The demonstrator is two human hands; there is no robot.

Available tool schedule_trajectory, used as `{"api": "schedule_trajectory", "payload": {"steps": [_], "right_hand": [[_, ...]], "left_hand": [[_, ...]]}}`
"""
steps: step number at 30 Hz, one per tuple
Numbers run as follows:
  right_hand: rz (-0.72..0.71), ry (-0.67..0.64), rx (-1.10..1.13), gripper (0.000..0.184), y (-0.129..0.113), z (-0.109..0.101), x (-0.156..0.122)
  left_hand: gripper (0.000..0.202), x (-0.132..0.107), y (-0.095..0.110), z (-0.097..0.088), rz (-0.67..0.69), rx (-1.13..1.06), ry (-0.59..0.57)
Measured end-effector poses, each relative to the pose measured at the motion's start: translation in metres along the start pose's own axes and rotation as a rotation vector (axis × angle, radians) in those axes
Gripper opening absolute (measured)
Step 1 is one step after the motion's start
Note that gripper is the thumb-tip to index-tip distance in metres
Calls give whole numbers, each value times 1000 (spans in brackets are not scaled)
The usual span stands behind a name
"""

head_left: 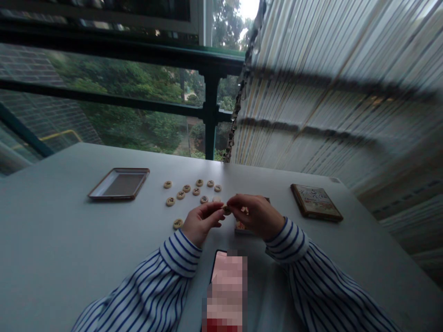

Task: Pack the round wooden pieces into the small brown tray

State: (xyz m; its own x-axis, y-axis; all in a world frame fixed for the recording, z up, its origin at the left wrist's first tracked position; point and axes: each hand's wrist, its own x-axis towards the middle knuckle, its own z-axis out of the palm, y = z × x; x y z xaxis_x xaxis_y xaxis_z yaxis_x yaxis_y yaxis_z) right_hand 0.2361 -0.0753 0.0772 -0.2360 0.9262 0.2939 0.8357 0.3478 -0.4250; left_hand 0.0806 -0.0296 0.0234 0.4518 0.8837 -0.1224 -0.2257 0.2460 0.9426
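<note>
My left hand and my right hand meet above the white table, both pinching one small round wooden game piece between fingertips. Several similar round pieces lie spread on the table just beyond my hands, and one more piece sits left of my left wrist. A small box of pieces lies under my right hand, mostly hidden. Both arms wear blue-striped white sleeves.
An empty brown tray-like lid lies at the far left. A flat brown box with a pictured top sits at the right. A phone lies near me. Beyond the table are a window railing and a bamboo blind.
</note>
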Motion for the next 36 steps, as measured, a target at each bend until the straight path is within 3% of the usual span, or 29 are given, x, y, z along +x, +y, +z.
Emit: {"api": "schedule_trajectory", "payload": {"steps": [16,36], "right_hand": [[-79,-48,3,17,2,1,0],[9,-40,-12,17,1,-1,0]], "left_hand": [[32,0,1,0,25,109,30],[33,-2,1,3,32,51,81]]}}
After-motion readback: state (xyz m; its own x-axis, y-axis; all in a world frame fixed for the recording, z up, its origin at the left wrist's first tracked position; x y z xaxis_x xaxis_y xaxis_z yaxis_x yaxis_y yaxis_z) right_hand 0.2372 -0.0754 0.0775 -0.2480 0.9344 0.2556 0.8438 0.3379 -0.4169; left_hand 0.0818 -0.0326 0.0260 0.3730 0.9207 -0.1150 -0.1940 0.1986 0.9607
